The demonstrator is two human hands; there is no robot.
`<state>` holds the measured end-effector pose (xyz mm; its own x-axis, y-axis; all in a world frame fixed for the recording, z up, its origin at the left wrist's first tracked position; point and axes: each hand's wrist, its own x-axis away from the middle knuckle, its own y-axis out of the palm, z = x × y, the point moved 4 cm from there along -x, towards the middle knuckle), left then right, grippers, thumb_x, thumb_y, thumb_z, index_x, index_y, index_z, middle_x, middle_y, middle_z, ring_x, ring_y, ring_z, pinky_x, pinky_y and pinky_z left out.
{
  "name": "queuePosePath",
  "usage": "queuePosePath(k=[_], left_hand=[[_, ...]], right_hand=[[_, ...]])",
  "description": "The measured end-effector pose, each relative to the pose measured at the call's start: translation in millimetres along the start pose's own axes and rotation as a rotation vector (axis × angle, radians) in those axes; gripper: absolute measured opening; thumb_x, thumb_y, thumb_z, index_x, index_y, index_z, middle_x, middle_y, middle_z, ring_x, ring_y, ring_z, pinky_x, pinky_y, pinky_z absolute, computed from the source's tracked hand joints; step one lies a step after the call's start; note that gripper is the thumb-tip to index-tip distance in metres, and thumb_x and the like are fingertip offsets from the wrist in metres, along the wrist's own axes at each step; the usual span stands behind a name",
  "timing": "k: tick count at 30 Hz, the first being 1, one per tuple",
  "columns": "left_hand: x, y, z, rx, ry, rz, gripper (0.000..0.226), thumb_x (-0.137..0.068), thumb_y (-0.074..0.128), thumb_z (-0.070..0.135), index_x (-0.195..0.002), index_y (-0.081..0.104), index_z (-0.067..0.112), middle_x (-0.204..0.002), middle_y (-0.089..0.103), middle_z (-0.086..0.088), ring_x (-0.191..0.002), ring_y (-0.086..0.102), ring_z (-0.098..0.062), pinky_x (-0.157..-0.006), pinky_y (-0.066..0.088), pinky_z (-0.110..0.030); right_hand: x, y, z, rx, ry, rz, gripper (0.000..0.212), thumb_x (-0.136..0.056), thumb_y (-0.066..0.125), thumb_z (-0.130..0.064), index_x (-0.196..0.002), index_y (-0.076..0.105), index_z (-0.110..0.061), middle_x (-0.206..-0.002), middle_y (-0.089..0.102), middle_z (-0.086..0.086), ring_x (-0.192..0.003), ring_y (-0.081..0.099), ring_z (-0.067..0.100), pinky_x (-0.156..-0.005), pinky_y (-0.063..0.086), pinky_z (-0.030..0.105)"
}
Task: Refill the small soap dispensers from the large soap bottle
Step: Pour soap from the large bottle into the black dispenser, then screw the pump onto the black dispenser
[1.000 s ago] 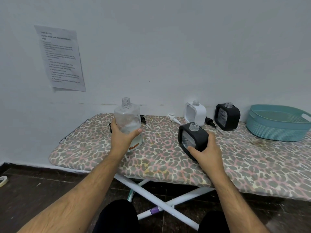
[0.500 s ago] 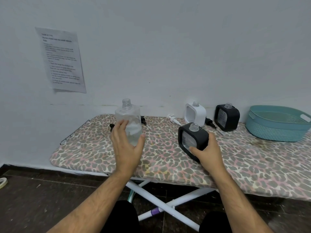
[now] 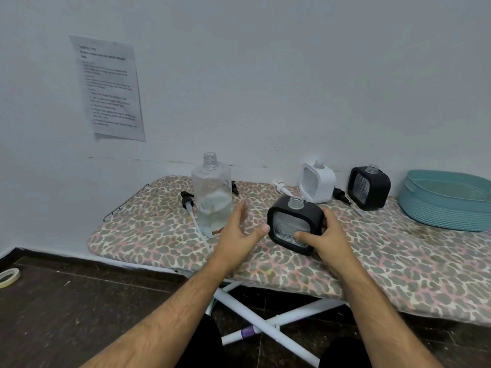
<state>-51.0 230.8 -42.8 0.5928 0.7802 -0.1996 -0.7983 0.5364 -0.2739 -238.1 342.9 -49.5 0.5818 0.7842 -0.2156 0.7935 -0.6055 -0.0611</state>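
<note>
Right hand (image 3: 325, 240) fingers grasping near black square soap dispenser (image 3: 293, 224) with uncapped neck, left hand (image 3: 240, 229) fingers spread and released beside it, large clear plastic soap bottle (image 3: 212, 197) upright on leopard-print worktop (image 3: 385, 261)

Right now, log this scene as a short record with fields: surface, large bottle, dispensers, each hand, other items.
surface: leopard-print ironing board
large bottle: large soap bottle, upright, uncapped, partly full
dispensers: near black dispenser, white dispenser, far black dispenser, all with pumps off
left hand: left hand open, off the bottle
right hand: right hand gripping near black dispenser
other items: loose pump beside bottle; teal basket at right
</note>
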Motion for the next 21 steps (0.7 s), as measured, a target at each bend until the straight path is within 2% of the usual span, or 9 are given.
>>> queuePosePath(k=[2,4,9,11,13,15,18,21], left_hand=[[-0.8,2.5,-5.2,0.069,-0.055,-0.065,0.097,-0.078,0.073,0.043,-0.156,0.018,0.026,-0.157,0.033,0.002,-0.143,0.034,-0.011,-0.112,0.035,-0.028],[-1.8,2.1,-8.5,0.096,-0.072,-0.090,0.086,-0.084,0.075,0.027,-0.154,0.026,0.021,-0.152,0.041,0.001,-0.138,0.041,-0.010,-0.108,0.040,-0.023],[-5.5,-6.4,-10.7,0.156,-0.080,-0.095,0.075,-0.083,0.077,0.010,-0.147,0.040,0.016,-0.130,0.057,0.011,-0.114,0.060,0.000,-0.093,0.052,-0.021],[-7.2,-7.4,-11.9,0.163,-0.081,-0.100,0.074,-0.078,0.083,0.013,-0.142,0.045,0.016,-0.126,0.062,0.007,-0.113,0.063,-0.005,-0.096,0.053,-0.029],[-6.9,-8.4,-13.2,0.164,-0.078,-0.068,0.076,-0.066,0.087,0.029,-0.133,0.052,0.017,-0.125,0.065,0.000,-0.115,0.064,-0.014,-0.102,0.051,-0.039],[-5.4,-10.1,-14.6,0.189,-0.072,-0.016,0.077,-0.057,0.088,0.037,-0.125,0.055,0.018,-0.123,0.067,-0.003,-0.114,0.065,-0.019,-0.102,0.050,-0.045],[-2.9,-16.0,-18.0,0.185,-0.064,0.057,0.075,-0.052,0.090,0.035,-0.117,0.058,0.017,-0.119,0.068,-0.006,-0.111,0.066,-0.021,-0.099,0.053,-0.045],[1.4,-23.0,-23.0,0.161,-0.069,0.124,0.065,-0.061,0.094,0.020,-0.115,0.057,0.017,-0.117,0.068,-0.005,-0.110,0.066,-0.018,-0.098,0.053,-0.044]], right_hand=[[-2.7,9.8,0.3,-0.024,0.005,-0.075,0.065,-0.070,0.083,0.004,-0.117,0.057,-0.032,-0.114,0.068,-0.002,-0.101,0.068,0.011,-0.083,0.058,0.031],[-4.8,19.1,0.9,-0.031,0.014,-0.137,0.068,-0.069,0.084,0.003,-0.121,0.056,-0.031,-0.117,0.067,-0.001,-0.103,0.068,0.012,-0.084,0.058,0.031],[-8.3,29.8,0.0,-0.081,0.028,-0.254,0.068,-0.069,0.084,0.004,-0.125,0.056,-0.023,-0.120,0.068,0.001,-0.109,0.067,0.015,-0.086,0.056,0.030],[-8.4,32.1,-1.0,-0.096,0.034,-0.293,0.068,-0.070,0.082,0.008,-0.125,0.056,-0.021,-0.120,0.069,0.002,-0.110,0.067,0.017,-0.087,0.056,0.031],[-7.8,35.3,-2.2,-0.106,0.040,-0.320,0.065,-0.071,0.080,0.011,-0.123,0.056,-0.019,-0.118,0.069,0.004,-0.109,0.068,0.020,-0.087,0.056,0.032],[-9.1,37.5,-3.4,-0.088,0.041,-0.357,0.063,-0.072,0.079,0.010,-0.122,0.056,-0.020,-0.117,0.069,0.004,-0.108,0.068,0.021,-0.088,0.057,0.034],[-18.1,38.2,-7.8,0.031,0.042,-0.466,0.068,-0.068,0.084,0.000,-0.125,0.055,-0.026,-0.122,0.066,0.002,-0.113,0.066,0.021,-0.093,0.056,0.037],[-31.8,32.2,-16.6,0.086,0.084,-0.604,0.076,-0.067,0.083,-0.007,-0.132,0.051,-0.030,-0.132,0.060,0.001,-0.121,0.060,0.015,-0.102,0.051,0.038]])
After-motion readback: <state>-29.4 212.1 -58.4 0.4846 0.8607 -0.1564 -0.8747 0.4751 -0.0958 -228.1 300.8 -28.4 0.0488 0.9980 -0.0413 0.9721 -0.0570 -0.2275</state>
